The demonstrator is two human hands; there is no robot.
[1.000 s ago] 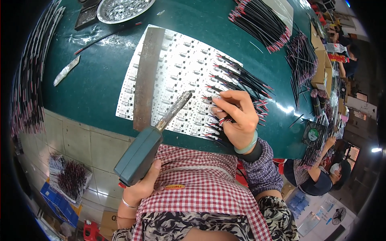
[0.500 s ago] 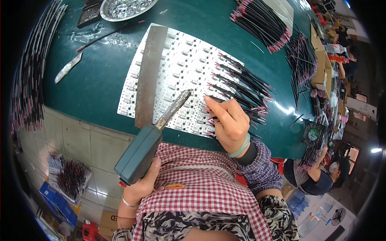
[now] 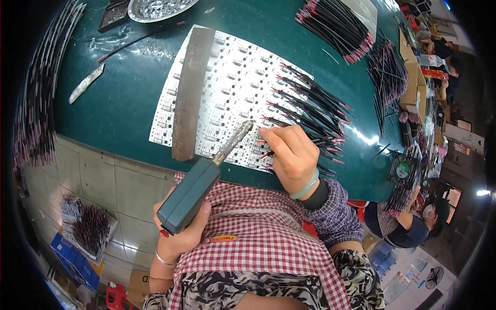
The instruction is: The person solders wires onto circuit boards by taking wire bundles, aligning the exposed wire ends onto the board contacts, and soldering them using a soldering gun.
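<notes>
The soldering iron (image 3: 206, 175) slants up and to the right, its long axis running from the teal handle near her apron to the crusted tip over the white circuit panel (image 3: 227, 98). Her left hand (image 3: 181, 232) grips the handle. Her right hand (image 3: 292, 155) pinches a red-and-black wire (image 3: 310, 116) against the panel's near edge on the green table (image 3: 124, 103). A rusty metal bar (image 3: 188, 93) lies across the panel.

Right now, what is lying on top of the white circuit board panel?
On the white panel lie a long rusty metal bar and rows of black wires. The right hand rests on its near edge; the soldering iron tip hovers there. The hand hides what is beneath it.
</notes>
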